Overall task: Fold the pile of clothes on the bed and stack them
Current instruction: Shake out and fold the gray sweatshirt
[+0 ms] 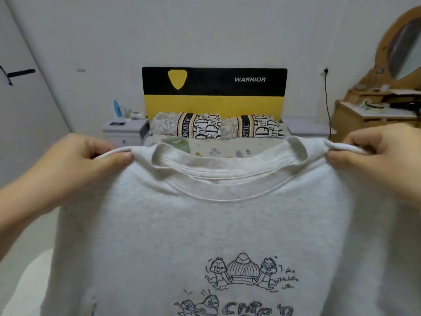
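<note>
A light grey sweatshirt point(205, 224) with a dark cartoon chipmunk drawing on its chest hangs in front of me, front side facing me, filling most of the view. My left hand point(75, 165) pinches its left shoulder seam. My right hand point(376, 153) pinches its right shoulder seam. Both hands hold it up at about the same height, with the neckline stretched between them. The sweatshirt hides most of the bed point(218, 149) and any pile of clothes on it.
Two patterned pillows point(198, 127) lie against a black and yellow headboard point(214, 87). A white nightstand point(123, 131) stands at the left, and a wooden dresser with an oval mirror point(387, 92) at the right. A cable hangs from a wall socket point(326, 70).
</note>
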Motion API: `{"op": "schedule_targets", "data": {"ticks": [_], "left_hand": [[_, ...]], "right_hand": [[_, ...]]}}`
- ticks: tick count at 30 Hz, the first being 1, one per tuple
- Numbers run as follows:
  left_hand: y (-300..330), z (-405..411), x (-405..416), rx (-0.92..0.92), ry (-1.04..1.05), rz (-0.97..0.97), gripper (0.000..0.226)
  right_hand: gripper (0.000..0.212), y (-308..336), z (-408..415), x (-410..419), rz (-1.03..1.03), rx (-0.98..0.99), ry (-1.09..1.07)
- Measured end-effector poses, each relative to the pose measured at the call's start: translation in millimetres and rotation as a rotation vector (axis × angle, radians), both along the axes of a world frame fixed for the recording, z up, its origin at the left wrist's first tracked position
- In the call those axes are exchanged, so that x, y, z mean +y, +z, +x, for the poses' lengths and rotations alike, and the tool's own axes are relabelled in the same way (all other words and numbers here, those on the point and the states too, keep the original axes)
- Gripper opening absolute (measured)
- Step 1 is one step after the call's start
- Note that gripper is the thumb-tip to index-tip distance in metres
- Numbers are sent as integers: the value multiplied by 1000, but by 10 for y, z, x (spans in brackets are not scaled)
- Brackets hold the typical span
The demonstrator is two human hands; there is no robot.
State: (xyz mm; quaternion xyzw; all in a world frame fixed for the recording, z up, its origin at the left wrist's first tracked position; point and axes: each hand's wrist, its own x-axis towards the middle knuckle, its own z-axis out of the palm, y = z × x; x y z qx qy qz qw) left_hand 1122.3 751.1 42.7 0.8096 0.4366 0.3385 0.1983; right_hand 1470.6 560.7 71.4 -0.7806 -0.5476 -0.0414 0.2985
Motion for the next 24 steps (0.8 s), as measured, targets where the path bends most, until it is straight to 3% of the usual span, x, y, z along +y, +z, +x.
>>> {"op": "schedule_targets", "data": {"ticks": [6,10,17,24], "left_hand": [[-1366,465,513,202,56,-221,43],[-2317,665,712,265,121,-273,46],[-3564,898,1171,384,130,-237,40],[-4379,1175,1784,424,141,-157,37]], "right_hand": [[35,-1449,215,801,-308,200,-31],[34,-2518,231,1090,-373,232,-132],[24,-3879,343,1566,-416,205,-193],[20,-4709,534,2177,-412,137,-186]]}}
